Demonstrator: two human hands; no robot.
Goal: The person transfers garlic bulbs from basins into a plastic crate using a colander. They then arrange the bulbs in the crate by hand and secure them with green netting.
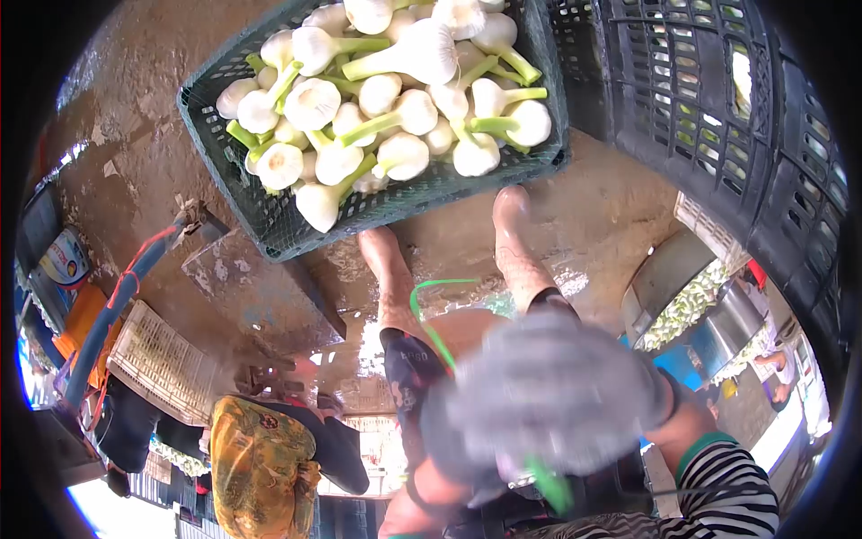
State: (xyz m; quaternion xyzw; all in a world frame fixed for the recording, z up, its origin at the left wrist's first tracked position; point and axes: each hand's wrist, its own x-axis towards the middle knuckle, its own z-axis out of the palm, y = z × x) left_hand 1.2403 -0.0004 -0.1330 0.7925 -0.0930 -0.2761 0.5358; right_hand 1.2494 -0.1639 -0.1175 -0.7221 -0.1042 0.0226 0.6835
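Wet brown floor (620, 198), smooth and glossy in patches, forms the working area beneath a seated person. A green piece (549, 490), soft-edged from motion blur and apparently stem-like, is located over the lap, directly below the grey-gloved hands. Its long axis slopes down and to the right in the view, with the lower end directed toward the person's body.

The left hand (458, 436) and right hand (584, 386) are brought together above it, in matte grey gloves. Finger opening cannot be determined (blur merges both gloves into one mass); whether the fingers grip the green piece or merely adjoin it is likewise unclear. The gloves obstruct the view of the lap. A thin, bright green strip (431, 328) curves beside them, at the upper left.

Forward of the bare feet (386, 265) stands a dark green crate (395, 211) of rigid plastic lattice, its long axis rising from lower left to upper right. It contains garlic bulbs (404, 157): rounded, white, smooth-skinned, with short green stems pointing in various directions.

At the right, black slotted crates (691, 99) form a tall barrier; below them is a metal vessel (660, 269) containing pale green pieces (687, 310). At the left are a blue pipe (117, 305) wrapped with red cord, a white latticed crate (166, 364), and another person in a yellow patterned garment (260, 458).
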